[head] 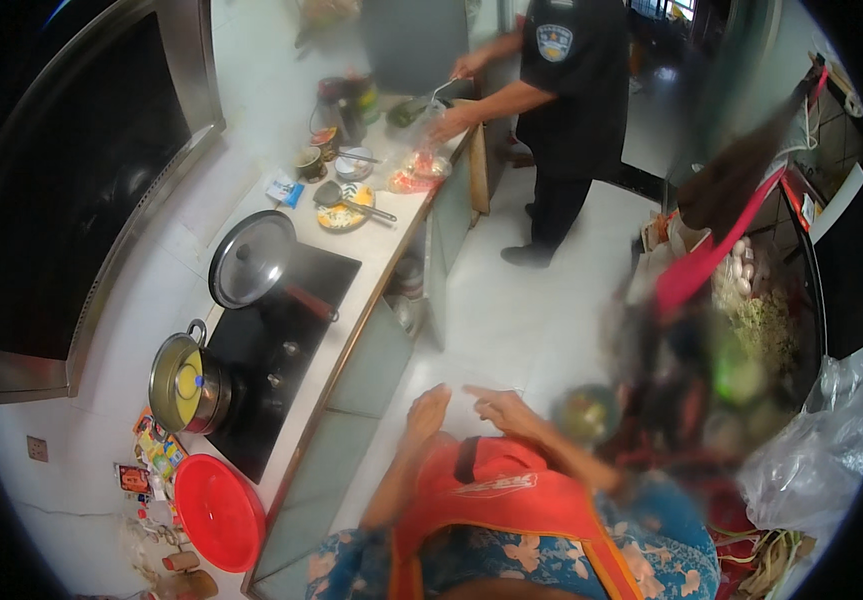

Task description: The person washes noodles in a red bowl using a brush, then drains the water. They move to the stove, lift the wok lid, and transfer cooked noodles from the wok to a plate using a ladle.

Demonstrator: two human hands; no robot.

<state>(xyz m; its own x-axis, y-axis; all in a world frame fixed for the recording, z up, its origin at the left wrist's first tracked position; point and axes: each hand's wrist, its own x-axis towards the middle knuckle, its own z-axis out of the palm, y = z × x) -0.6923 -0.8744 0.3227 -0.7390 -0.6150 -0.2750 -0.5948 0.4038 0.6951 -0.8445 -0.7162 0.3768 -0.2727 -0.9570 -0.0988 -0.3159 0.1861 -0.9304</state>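
Note:
My left hand [429, 411] is raised in front of the red apron [506, 480], with nothing seen in it. Close beside it is my right hand [502, 407], a finger stretched toward the left one; the two stay apart. To the left, a steel pot [176, 375] with yellow contents stands at the stove's edge. A lidded frying pan [253, 259] rests on the black glass cooktop [251, 375]. Beyond it, a ladle [330, 195] lies across a patterned plate [345, 216].
Another person [570, 97] stands at the counter's far end, holding a utensil over a dark bowl [407, 114]. A red basin [220, 514] sits at the near end. A cabinet door [435, 277] stands ajar. Bags, eggs [743, 266] and vegetables crowd the right side.

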